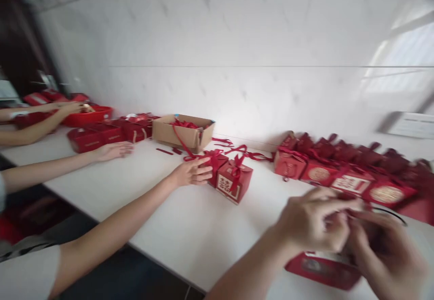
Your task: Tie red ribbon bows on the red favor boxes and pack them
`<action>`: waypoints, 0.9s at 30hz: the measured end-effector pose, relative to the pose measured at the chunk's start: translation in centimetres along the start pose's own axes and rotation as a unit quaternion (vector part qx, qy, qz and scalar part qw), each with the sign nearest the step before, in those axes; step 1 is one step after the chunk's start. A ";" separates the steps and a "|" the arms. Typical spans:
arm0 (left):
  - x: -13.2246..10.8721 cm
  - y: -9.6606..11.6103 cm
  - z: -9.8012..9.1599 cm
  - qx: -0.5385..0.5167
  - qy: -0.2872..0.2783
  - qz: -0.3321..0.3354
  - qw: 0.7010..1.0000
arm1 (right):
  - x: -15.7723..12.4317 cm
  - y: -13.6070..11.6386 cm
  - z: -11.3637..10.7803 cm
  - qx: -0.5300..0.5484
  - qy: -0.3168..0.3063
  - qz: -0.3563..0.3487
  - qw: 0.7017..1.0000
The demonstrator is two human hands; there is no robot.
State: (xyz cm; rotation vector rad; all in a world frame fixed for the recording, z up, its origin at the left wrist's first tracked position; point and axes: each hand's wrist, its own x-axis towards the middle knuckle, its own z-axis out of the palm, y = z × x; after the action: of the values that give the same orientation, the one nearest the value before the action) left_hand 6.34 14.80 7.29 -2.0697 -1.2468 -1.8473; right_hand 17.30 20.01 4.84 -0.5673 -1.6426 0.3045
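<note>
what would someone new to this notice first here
Probably the row of red boxes along the wall at right. Nearest the camera, the left hand and right hand are close together above another red box. Further left, an open cardboard box holds ribbon-like red pieces.

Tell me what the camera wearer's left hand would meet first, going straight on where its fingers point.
Most likely the right hand: the fingers of the left hand point across toward it, above a red box. Blur and unclear depth hide whether the hands touch.
</note>
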 end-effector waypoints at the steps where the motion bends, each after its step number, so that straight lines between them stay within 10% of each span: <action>1: 0.1 0.1 -0.4 -0.025 0.011 0.012 1.000 | 0.2 -0.1 -1.1 -0.014 -0.016 -0.030 0.999; 27: 0.9 -0.6 -2.0 -0.004 -0.036 0.081 0.996 | 0.9 -1.2 -1.1 0.041 -0.059 -0.014 0.997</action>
State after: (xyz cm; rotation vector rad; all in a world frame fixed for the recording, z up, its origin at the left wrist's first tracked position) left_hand 4.33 14.51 8.36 -2.1886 -1.0521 -1.7244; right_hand 18.05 19.39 6.39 -0.4710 -1.7422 0.3901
